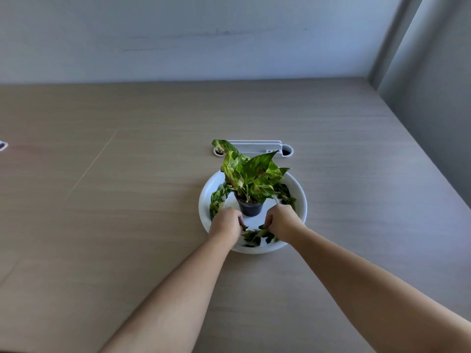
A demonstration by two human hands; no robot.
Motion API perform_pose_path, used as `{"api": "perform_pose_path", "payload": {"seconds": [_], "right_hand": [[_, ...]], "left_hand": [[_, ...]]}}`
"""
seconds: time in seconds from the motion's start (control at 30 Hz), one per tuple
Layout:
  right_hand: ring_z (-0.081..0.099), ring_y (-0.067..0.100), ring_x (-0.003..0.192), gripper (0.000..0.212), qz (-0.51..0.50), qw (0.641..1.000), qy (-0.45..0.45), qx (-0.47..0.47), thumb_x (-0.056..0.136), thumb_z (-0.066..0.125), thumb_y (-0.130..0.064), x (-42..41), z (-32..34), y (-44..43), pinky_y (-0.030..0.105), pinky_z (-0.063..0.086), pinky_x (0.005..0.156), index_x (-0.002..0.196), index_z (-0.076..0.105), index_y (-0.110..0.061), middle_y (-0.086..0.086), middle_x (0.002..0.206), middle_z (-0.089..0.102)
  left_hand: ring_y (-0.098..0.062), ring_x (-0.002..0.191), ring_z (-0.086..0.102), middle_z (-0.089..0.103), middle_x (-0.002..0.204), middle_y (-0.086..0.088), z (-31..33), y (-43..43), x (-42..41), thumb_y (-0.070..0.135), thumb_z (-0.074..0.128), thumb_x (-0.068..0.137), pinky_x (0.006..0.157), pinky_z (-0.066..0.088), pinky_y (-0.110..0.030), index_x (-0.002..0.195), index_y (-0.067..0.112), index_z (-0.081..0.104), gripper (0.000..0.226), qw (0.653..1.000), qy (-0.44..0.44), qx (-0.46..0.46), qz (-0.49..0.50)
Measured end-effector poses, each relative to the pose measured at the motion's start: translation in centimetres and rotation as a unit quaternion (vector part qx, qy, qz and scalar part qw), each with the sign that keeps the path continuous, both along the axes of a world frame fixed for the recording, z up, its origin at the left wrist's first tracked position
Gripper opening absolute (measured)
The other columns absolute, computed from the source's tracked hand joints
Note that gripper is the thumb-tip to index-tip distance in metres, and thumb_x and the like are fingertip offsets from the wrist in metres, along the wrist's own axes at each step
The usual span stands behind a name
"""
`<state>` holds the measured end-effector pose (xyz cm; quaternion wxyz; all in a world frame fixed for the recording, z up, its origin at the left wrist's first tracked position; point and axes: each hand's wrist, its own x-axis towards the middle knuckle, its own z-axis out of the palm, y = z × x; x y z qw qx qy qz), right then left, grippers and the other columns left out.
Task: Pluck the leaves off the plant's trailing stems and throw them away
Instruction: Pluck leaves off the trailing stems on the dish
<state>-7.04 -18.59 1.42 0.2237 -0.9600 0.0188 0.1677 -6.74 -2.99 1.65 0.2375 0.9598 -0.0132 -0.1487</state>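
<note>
plant [251,174]: variegated green-yellow, upright in a small black pot [250,209] that stands in the middle of a round white dish [302,200]
trailing stem [216,200]: lies in the dish, curling round the pot from the left side along the front to the right side, apart from the pot
leaves [254,236]: dark clump on the stem at the front of the dish, between the two hands
left hand [225,224]: over the dish's front left, fingers curled in, tips pinching the trailing stem at the left end of the clump
right hand [281,221]: over the dish's front right, fingers curled tight, gripping leaves at the right end of the clump; a thin pale bit of stem runs up from the knuckles toward the plant
forearms: both bare, reaching in from the bottom edge
table [127,200]: pale wood grain, the dish sits on it near centre
cable slot [257,147]: white, set in the table just behind the dish, one plant leaf overlaps its left end
left edge: small object [3,145], cut off, cannot tell what
wall [178,34]: plain grey-white behind the table
</note>
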Motion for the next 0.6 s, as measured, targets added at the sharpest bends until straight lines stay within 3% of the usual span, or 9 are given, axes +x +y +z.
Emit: {"api": "perform_pose_path", "payload": {"seconds": [0.23, 0.4, 0.5, 0.6], "right_hand": [[0.055, 0.017, 0.074, 0.017, -0.138, 0.984, -0.044, 0.100, 0.080, 0.059, -0.002, -0.8, 2.9, -0.9, 0.026, 0.046, 0.065, 0.082, 0.075, -0.008, 0.006, 0.086, 0.070], [0.052, 0.017, 0.068, 0.020, -0.234, 0.961, -0.074, 0.124, 0.079, 0.057, 0.001, -3.0, 4.3, -1.3, 0.024, 0.045, 0.063, 0.080, 0.075, -0.009, -0.009, 0.068, 0.050], [0.051, 0.017, 0.057, 0.024, -0.297, 0.941, -0.082, 0.141, 0.076, 0.057, 0.003, -4.5, 4.7, -2.0, 0.021, 0.043, 0.049, 0.069, 0.073, -0.013, -0.003, 0.067, 0.054], [0.055, 0.023, 0.058, 0.023, -0.347, 0.920, -0.094, 0.152, 0.073, 0.065, 0.000, -6.4, 5.7, -3.5, 0.024, 0.050, 0.049, 0.057, 0.068, -0.017, 0.004, 0.069, 0.059]], "left_hand": [[-0.022, 0.090, 0.068, 0.074, 0.097, -0.007, 2.3, 0.3, -0.1, -0.004, 0.054, 0.084, 0.080, 0.056, -0.030, 0.081, 0.007, 0.075, 0.024, 0.998, -0.040, -0.047, 0.004], [-0.021, 0.086, 0.068, 0.074, 0.091, -0.006, 2.7, 0.1, -0.6, 0.000, 0.058, 0.084, 0.073, 0.056, -0.028, 0.079, 0.010, 0.075, 0.020, 0.996, -0.042, -0.060, -0.045], [-0.023, 0.086, 0.068, 0.074, 0.089, -0.008, 2.8, -0.7, -1.2, 0.000, 0.058, 0.083, 0.075, 0.058, -0.032, 0.079, 0.009, 0.074, 0.019, 0.994, -0.032, -0.063, -0.088], [-0.024, 0.089, 0.068, 0.074, 0.090, -0.010, 3.3, -2.9, -2.2, 0.000, 0.057, 0.083, 0.080, 0.058, -0.034, 0.080, 0.009, 0.075, 0.020, 0.988, -0.023, -0.070, -0.137]]}}
